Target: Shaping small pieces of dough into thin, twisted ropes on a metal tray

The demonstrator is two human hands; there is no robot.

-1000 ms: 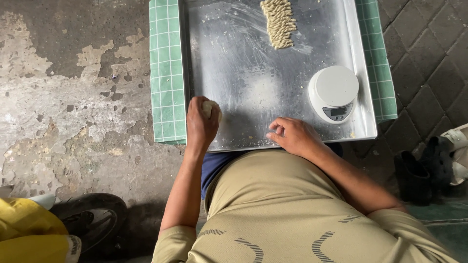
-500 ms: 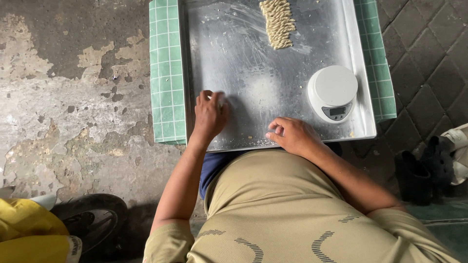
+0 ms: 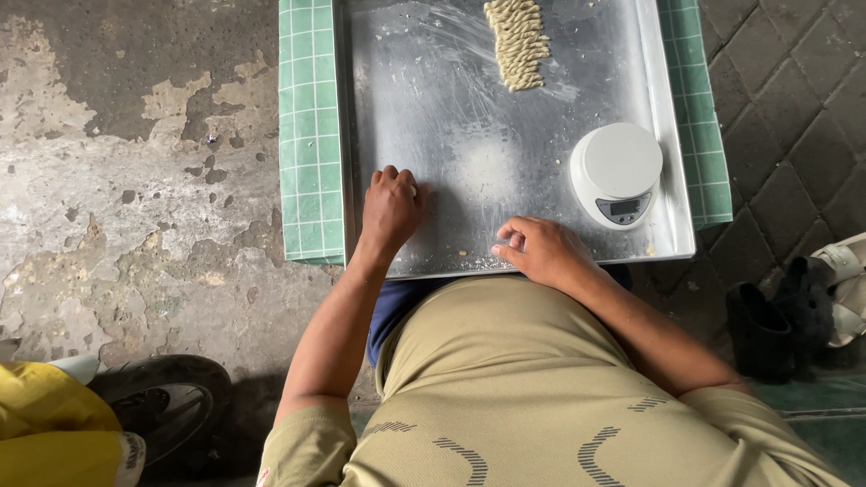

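My left hand (image 3: 391, 206) lies knuckles up on the near left part of a floured metal tray (image 3: 469, 108), curled over a pale dough lump that is almost wholly hidden beneath it. On the tray's front edge rests my right hand (image 3: 541, 250), fingers curled in, and I see nothing in it. A row of twisted dough pieces (image 3: 518, 41) is lined up at the far end of the tray. At the tray's right side, just beyond my right hand, stands a round white kitchen scale (image 3: 618, 173).
The tray sits on a green checked cloth (image 3: 309, 126) over a low surface. Worn concrete floor (image 3: 126, 180) spreads to the left and dark paving to the right. A wheel (image 3: 162, 406) and something yellow (image 3: 45, 433) are at bottom left, with dark shoes (image 3: 776, 325) at the right.
My left hand, which held the dough lump up at the tray's left edge, has come down onto the tray and shifted slightly right, covering the lump. The right hand has stayed put.
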